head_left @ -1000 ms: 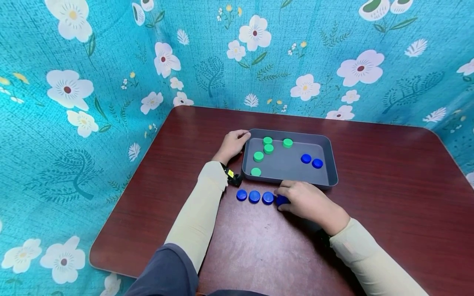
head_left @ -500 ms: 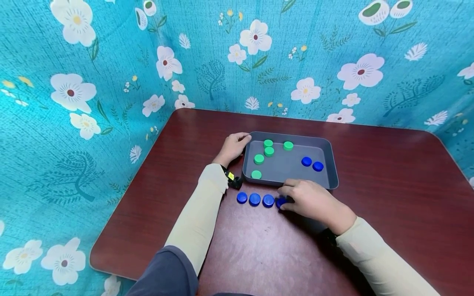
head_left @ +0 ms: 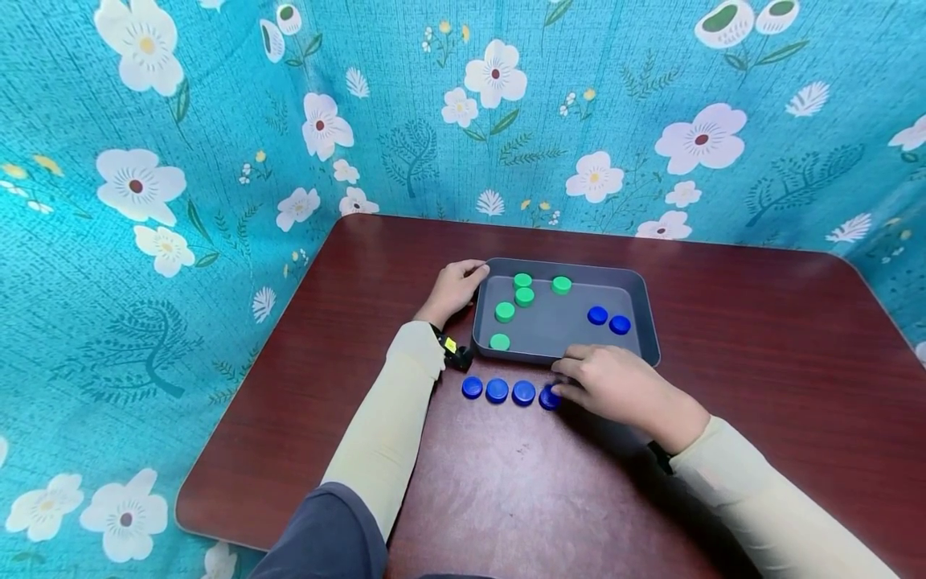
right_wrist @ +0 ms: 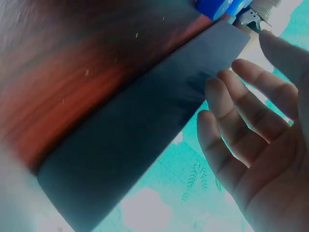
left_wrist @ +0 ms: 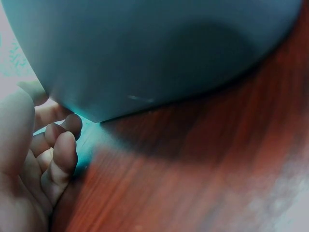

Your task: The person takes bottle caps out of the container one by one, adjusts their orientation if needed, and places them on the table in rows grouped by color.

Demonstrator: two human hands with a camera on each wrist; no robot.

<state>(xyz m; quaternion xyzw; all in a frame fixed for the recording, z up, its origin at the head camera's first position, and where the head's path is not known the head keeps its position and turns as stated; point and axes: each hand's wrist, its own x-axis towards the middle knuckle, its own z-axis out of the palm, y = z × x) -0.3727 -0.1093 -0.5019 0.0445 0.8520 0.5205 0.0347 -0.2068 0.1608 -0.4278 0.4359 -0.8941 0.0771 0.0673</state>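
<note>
In the head view, my left hand [head_left: 454, 291] holds the grey tray [head_left: 571, 355] by its far left corner; in the left wrist view, curled fingers [left_wrist: 63, 150] lie beside the tray wall. My right hand [head_left: 625, 386] is at the tray's near side, relaxed, fingertips by the rightmost blue bottle cap [head_left: 549, 397]. The right wrist view shows nothing between its fingers [right_wrist: 231, 125]. That cap ends a row of several blue caps [head_left: 497, 391] on the table before the tray. Inside the tray lie several green caps [head_left: 505, 312] at left and two blue caps [head_left: 608, 320] at right.
The dark red wooden table [head_left: 760, 338] carries the tray and caps. A blue floral cloth [head_left: 405, 96] hangs behind the table and along its left side. A black wrist camera [head_left: 458, 354] on my left wrist sits near the tray's left wall.
My right hand has let go of the rightmost blue cap and drawn slightly to the right, leaving the cap at the row's end. The left hand stays on the tray.
</note>
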